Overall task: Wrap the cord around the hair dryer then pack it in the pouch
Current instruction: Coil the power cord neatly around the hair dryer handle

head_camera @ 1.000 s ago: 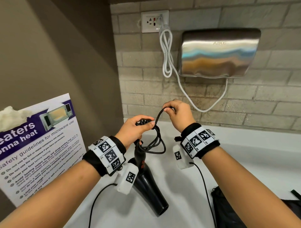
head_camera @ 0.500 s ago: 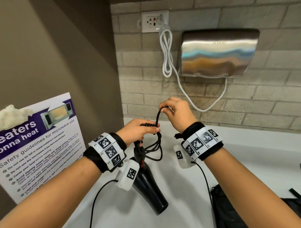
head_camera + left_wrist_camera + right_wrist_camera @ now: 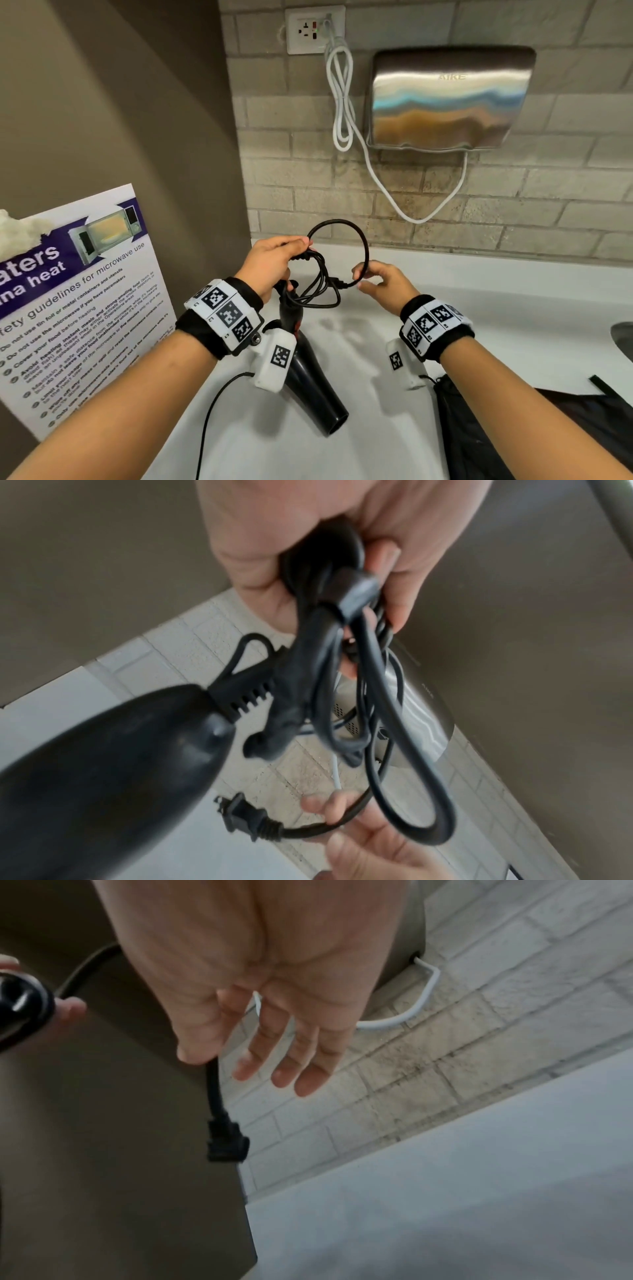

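The black hair dryer (image 3: 315,380) hangs nozzle-down over the white counter (image 3: 513,308). My left hand (image 3: 274,263) grips a bundle of its black cord (image 3: 365,248) just above the handle's end; the loops (image 3: 404,750) dangle from my fist. One wide loop arcs over to my right hand (image 3: 380,284), which pinches the cord between thumb and forefinger a little behind the plug (image 3: 226,1139), the other fingers spread. The plug (image 3: 240,818) points left towards the dryer. The black pouch (image 3: 548,428) lies on the counter at the lower right, under my right forearm.
A steel hand dryer (image 3: 445,99) hangs on the brick wall, its white cable (image 3: 342,102) running up to a socket (image 3: 313,29). A microwave safety poster (image 3: 78,291) leans at the left. A sink edge (image 3: 623,339) shows at the far right.
My right hand has dropped down and to the right along the cord, opening a wide loop above. My left hand keeps its grip on the bundle.
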